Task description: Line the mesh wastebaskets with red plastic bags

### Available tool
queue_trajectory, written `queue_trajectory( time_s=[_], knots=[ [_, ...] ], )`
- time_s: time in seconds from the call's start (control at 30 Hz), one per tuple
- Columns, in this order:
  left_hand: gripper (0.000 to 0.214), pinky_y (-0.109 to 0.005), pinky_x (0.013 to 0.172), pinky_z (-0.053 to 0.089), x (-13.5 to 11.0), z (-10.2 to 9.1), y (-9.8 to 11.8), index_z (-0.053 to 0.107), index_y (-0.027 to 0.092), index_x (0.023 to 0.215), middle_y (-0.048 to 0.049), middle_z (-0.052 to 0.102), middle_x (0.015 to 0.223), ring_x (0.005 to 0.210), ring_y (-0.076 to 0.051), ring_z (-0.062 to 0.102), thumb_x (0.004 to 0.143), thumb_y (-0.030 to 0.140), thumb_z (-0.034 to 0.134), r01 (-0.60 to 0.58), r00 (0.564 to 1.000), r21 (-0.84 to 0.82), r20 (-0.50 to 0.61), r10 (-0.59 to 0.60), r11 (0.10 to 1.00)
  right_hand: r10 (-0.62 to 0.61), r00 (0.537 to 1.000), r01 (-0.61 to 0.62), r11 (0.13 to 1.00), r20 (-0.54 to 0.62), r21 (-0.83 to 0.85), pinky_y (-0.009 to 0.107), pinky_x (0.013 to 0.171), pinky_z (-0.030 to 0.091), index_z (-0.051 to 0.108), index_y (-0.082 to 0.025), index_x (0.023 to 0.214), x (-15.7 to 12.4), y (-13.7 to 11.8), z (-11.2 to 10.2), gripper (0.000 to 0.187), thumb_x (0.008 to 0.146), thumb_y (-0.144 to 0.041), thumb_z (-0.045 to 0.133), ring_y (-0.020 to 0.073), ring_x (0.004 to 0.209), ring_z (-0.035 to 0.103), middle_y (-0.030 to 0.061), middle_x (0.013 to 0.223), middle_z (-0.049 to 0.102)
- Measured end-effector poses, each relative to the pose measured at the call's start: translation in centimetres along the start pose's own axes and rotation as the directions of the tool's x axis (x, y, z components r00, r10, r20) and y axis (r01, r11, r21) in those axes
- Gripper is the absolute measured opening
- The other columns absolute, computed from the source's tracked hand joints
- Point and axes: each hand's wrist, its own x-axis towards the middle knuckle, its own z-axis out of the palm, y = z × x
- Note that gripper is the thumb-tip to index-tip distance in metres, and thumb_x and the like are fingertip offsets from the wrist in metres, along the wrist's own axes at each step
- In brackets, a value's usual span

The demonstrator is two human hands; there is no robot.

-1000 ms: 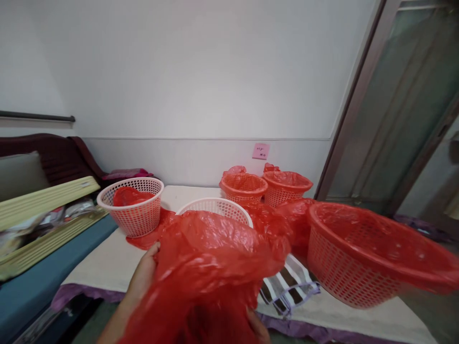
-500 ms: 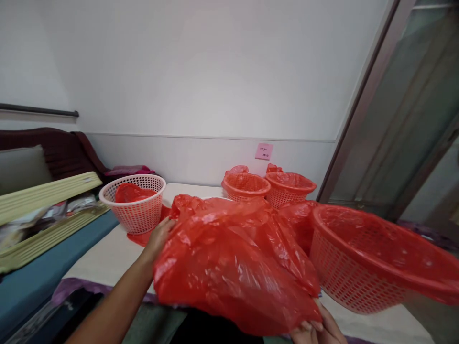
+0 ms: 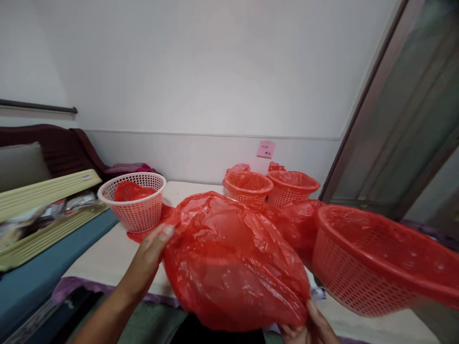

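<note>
A big red plastic bag (image 3: 233, 263) is spread in front of me, puffed out like a dome. My left hand (image 3: 152, 253) grips its upper left edge, thumb on top. At the bottom edge my right hand (image 3: 310, 327) pinches the bag's lower right corner; only its fingers show. The bag hides whatever lies beneath it, and I cannot see the white basket there.
A large bag-lined basket (image 3: 376, 265) stands at the right. A white basket (image 3: 134, 200) with a red bag inside sits at the left, and two lined baskets (image 3: 247, 185) stand at the back by the wall. A cream cloth covers the table (image 3: 107, 253). A sofa with slatted panels (image 3: 43, 210) is at the left.
The bag was bunched low in both hands, with a white basket showing behind it. It has been lifted and spread out, and now hides that basket. My right hand moved out to the right.
</note>
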Motion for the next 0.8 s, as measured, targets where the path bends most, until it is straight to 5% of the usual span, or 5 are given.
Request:
queue_trajectory(
  time_s=[0.1, 0.23, 0.43, 0.6, 0.8],
  knots=[
    [0.032, -0.025, 0.07, 0.049, 0.3, -1.1, -0.4, 0.068, 0.019, 0.1, -0.0028, 0.074, 0.091, 0.079, -0.018, 0.066, 0.077, 0.041, 0.071, 0.076, 0.997, 0.165, 0.018, -0.08, 0.983, 0.013, 1.0, -0.012, 0.999, -0.017, 0.044, 0.034, 0.074, 0.057, 0.069, -0.036, 0.108, 1.1, 0.0, -0.1, 0.03, 0.079, -0.04, 0.069, 0.0186, 0.091, 0.068, 0.0002, 0.105, 0.073],
    [0.023, -0.022, 0.059, 0.047, 0.8, -1.8, -0.7, 0.065, 0.018, 0.087, 0.0007, 0.071, 0.076, 0.062, -0.013, 0.062, 0.073, 0.035, 0.074, 0.1, 0.995, 0.071, -0.031, -0.098, 0.993, 0.021, 0.999, -0.021, 1.0, -0.041, 0.002, 0.036, 0.092, 0.052, 0.066, -0.036, 0.115, 2.6, 0.6, 0.6, 0.036, 0.08, -0.033, 0.069, 0.0195, 0.11, 0.063, -0.0006, 0.115, 0.07],
    [0.032, -0.022, 0.055, 0.05, 2.0, -2.3, -1.2, 0.065, 0.019, 0.096, 0.0015, 0.071, 0.074, 0.061, -0.015, 0.067, 0.066, 0.021, 0.077, 0.122, 0.983, -0.182, -0.117, -0.144, 0.976, 0.143, 0.989, -0.144, 0.988, 0.032, 0.055, 0.04, 0.09, 0.052, 0.066, -0.037, 0.114, 3.3, 0.5, 1.9, 0.032, 0.085, -0.049, 0.059, 0.0219, 0.114, 0.061, 0.0009, 0.119, 0.069],
    [0.008, -0.025, 0.059, 0.055, 2.9, -2.9, -1.7, 0.065, 0.016, 0.088, -0.0017, 0.072, 0.072, 0.065, -0.017, 0.07, 0.08, 0.019, 0.063, 0.198, 0.959, -0.327, -0.131, -0.252, 0.924, 0.164, 0.984, -0.167, 0.986, 0.063, 0.031, 0.036, 0.085, 0.054, 0.069, -0.032, 0.109, 3.9, 0.6, 2.5, 0.029, 0.08, -0.03, 0.066, 0.0196, 0.103, 0.065, 0.0019, 0.112, 0.071],
    [0.021, -0.031, 0.067, 0.058, 2.1, -2.9, -1.0, 0.067, 0.013, 0.1, -0.0079, 0.075, 0.082, 0.076, -0.021, 0.072, 0.089, 0.017, 0.049, 0.26, 0.953, -0.441, -0.026, -0.302, 0.859, 0.202, 0.977, -0.196, 0.978, 0.074, -0.075, 0.027, 0.07, 0.054, 0.068, -0.028, 0.107, 4.4, 2.3, 2.7, 0.029, 0.078, -0.025, 0.073, 0.0147, 0.087, 0.068, 0.0, 0.106, 0.072]
  ],
)
